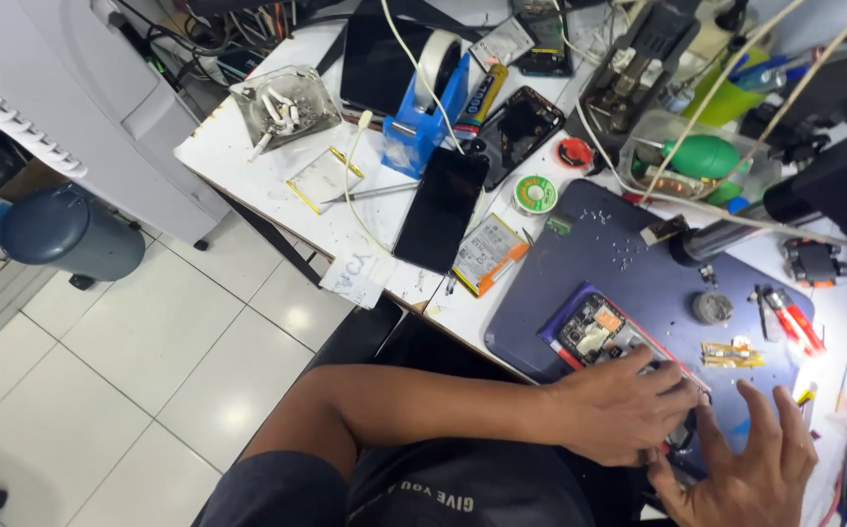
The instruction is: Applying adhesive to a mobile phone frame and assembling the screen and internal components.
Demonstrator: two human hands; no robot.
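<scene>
Bare circuit board shows under my left hand point(621, 408), whose fingers clamp down across the near end of the opened phone point(607, 337); the phone's long axis runs up-left to lower-right on the blue-grey mat point(579, 254). My right hand point(750, 468) hovers just beside its lower end, fingers spread and holding nothing (the left is plainly the nearer). Farther up the mat lie red-handled tweezers point(792, 320).

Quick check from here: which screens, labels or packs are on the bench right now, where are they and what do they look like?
Phone: left of the blue mat, face up, black blank rectangle.
Battery pack: beside it, grey with orange edge.
Paper label: bench front edge, white, handwritten.
Opened phone: on the mat, under the left hand.
</scene>
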